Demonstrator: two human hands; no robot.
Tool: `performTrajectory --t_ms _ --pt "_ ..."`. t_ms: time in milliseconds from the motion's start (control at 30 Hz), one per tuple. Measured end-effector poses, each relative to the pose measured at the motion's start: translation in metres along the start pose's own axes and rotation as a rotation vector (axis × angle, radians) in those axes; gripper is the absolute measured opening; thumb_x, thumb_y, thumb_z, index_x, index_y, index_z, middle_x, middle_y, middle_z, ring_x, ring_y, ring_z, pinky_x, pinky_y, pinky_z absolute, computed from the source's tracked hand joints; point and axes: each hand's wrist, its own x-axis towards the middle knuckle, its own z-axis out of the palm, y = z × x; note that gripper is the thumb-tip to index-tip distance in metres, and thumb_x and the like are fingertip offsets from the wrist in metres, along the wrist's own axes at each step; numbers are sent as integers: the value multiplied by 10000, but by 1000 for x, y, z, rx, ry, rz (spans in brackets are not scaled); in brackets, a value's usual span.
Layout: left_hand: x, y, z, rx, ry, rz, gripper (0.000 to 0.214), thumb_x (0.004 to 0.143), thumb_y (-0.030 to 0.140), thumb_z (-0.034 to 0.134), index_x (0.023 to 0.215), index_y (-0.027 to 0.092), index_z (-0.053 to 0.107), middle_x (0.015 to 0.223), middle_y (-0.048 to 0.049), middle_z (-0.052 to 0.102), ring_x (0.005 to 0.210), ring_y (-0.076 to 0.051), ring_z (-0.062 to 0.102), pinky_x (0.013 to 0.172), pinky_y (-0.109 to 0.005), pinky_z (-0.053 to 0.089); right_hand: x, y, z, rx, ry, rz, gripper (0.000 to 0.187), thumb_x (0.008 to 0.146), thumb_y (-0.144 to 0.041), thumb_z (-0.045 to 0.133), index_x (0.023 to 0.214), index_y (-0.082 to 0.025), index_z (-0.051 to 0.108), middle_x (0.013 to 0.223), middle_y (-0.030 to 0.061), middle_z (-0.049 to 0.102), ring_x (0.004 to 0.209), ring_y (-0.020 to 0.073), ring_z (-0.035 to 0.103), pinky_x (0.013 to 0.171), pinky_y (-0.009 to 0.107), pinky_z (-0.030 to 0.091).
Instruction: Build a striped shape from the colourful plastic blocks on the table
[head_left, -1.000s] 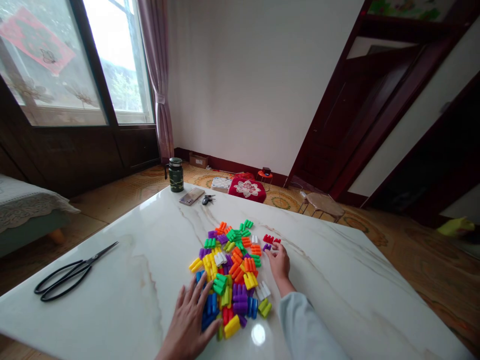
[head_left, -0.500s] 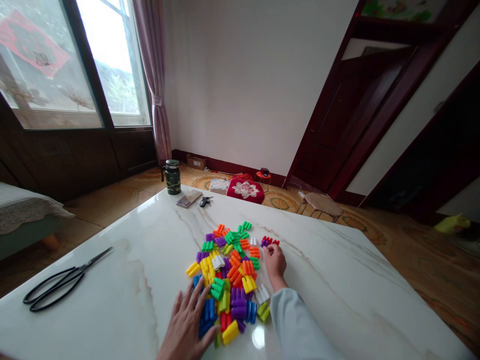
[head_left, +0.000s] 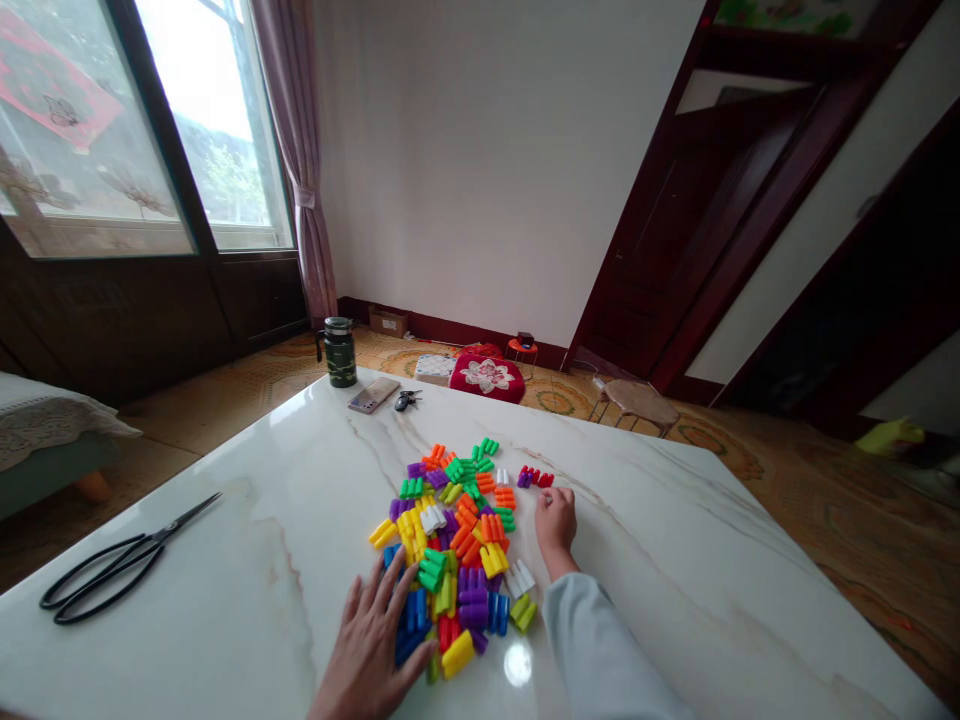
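Note:
A heap of colourful plastic building blocks (head_left: 469, 525), each made of short joined tubes, lies on the white marbled table (head_left: 645, 560). My left hand (head_left: 371, 630) rests with spread fingers against the heap's near left side, touching blue blocks (head_left: 412, 615) and close to a green block (head_left: 431, 570). At the heap's right, my right hand (head_left: 556, 518) is closed, its fingers curled inward; whatever they may hold is hidden. Just beyond those fingers sits a short row of red and purple blocks (head_left: 535, 478), apart from the heap. White blocks (head_left: 519, 578) lie nearer me.
Black-handled scissors (head_left: 131, 560) lie on the table's left. Toward the far corner are a green camouflage flask (head_left: 340, 352), a phone (head_left: 373, 395) and keys (head_left: 407, 400). Beyond the table edge stand a stool (head_left: 637, 400) and a red cloth-covered item (head_left: 487, 378).
My right hand has drawn back slightly from the red and purple row, which shows more fully now. My left hand stays in place on the heap. The view has shifted a little.

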Motion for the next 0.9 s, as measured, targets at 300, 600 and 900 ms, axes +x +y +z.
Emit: performTrajectory --t_ms 300,600,900 --pt "1 2 -6 -42 -28 -22 727 849 525 522 1489 267 295 1550 -84 303 1424 -338 242 1134 -560 211 -5 9 -11 -47 -129 -145 384 810 -145 447 1133 -176 652 1204 92 633 1115 198 565 944 272 416" --pt "5 9 -22 -137 -71 -58 628 901 500 457 1462 242 342 1543 -101 317 1436 -302 222 1140 -563 182 -88 73 -85 -257 -340 -323 483 919 -342 394 1385 -245 478 1507 48 385 1390 257 308 1121 474 237" --pt "14 13 -35 -169 101 -137 386 948 395 401 1258 231 563 1481 -88 416 1413 -292 276 1093 -531 312 -114 71 -86 -408 -266 -335 502 950 -367 319 1434 -270 409 1538 43 326 1414 263 255 1124 511 203"
